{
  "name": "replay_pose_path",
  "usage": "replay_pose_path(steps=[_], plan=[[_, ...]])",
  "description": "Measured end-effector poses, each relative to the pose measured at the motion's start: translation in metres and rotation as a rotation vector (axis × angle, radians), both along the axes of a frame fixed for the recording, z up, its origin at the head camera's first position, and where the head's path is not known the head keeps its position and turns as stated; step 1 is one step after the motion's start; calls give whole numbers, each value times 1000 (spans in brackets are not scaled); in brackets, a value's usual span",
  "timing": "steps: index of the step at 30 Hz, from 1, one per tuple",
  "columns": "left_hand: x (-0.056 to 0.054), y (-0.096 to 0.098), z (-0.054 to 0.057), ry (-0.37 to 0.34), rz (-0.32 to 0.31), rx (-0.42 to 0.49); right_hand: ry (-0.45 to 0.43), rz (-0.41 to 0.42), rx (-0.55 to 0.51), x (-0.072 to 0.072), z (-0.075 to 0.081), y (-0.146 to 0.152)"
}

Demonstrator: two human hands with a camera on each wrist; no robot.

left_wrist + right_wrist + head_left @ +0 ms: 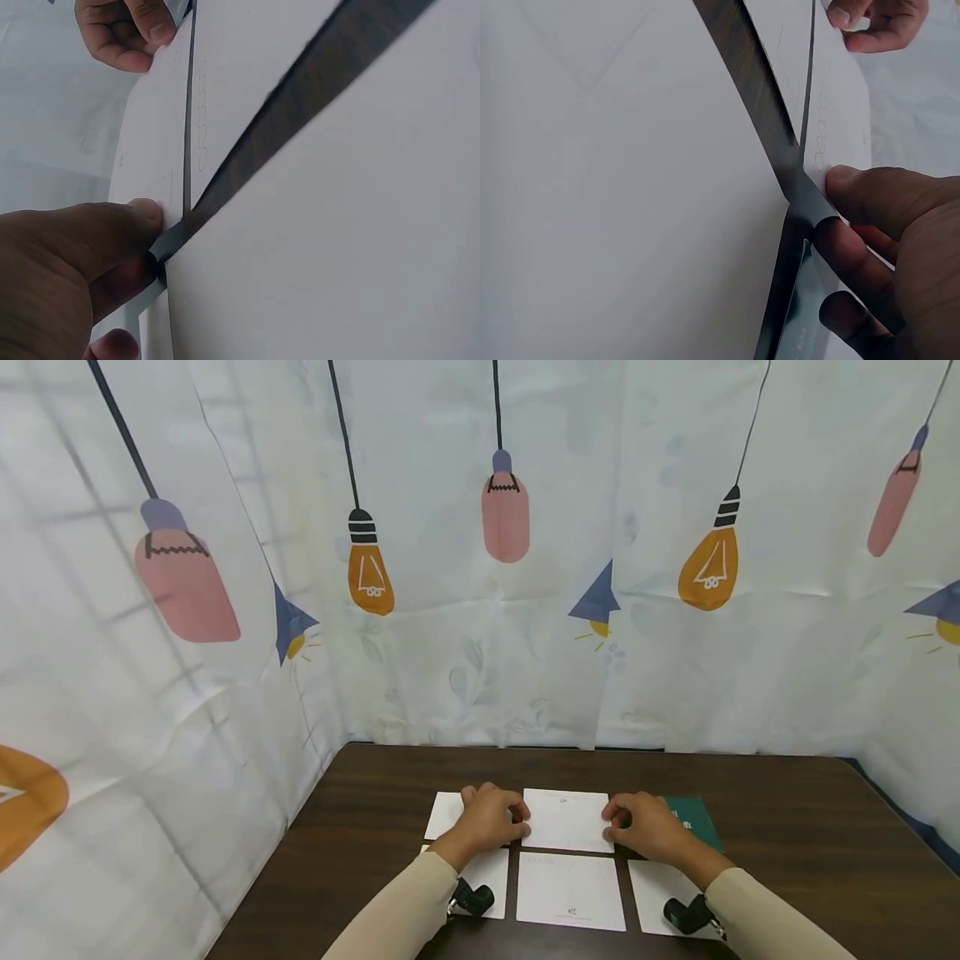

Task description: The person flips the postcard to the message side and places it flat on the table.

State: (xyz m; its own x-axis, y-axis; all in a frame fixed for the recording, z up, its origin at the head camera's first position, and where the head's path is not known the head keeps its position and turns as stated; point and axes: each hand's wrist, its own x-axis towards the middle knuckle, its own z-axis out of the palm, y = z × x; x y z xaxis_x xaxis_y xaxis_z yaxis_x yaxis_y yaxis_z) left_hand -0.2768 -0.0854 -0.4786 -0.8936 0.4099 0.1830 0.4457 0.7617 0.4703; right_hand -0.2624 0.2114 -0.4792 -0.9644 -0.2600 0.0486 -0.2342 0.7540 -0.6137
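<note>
A white card (567, 820) with a small printed mark lies in the middle of the far row on the table. At its left edge my left hand (487, 817) pinches it with thumb and fingers, and my right hand (648, 827) does likewise at the right edge. In the left wrist view the left thumb (142, 212) lies on top of the card near its corner. The right wrist view has the right thumb (847, 180) on the opposite corner, beside a faint row of printed outlines. The card's underside is hidden.
Nearer me lie more white cards: one in the middle (570, 889), one at left (491, 872) and one at right (656, 885). Another card (444, 814) is at far left, and a dark green card (697, 822) at far right. Printed curtains (450, 677) border the brown table (810, 843).
</note>
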Motion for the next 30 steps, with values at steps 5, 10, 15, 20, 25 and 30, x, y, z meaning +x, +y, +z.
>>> replay_pose_path(steps=[5, 10, 15, 20, 25, 30], plan=[[1, 1, -2, 32, 10, -22, 35, 6, 50, -1, -3, -1], [2, 1, -2, 42, 22, -52, 47, 10, 86, 1, -2, -3], [2, 1, 1, 44, 21, -63, 64, 28, 101, 2, 1, -3], [2, 1, 0, 27, 17, -45, 99, 62, 125, 1, 0, -2], [0, 1, 1, 30, 16, -48, 108, 66, 137, -1, 1, -2], [1, 2, 2, 22, 19, -43, 105, 53, 123, 1, 1, 1]])
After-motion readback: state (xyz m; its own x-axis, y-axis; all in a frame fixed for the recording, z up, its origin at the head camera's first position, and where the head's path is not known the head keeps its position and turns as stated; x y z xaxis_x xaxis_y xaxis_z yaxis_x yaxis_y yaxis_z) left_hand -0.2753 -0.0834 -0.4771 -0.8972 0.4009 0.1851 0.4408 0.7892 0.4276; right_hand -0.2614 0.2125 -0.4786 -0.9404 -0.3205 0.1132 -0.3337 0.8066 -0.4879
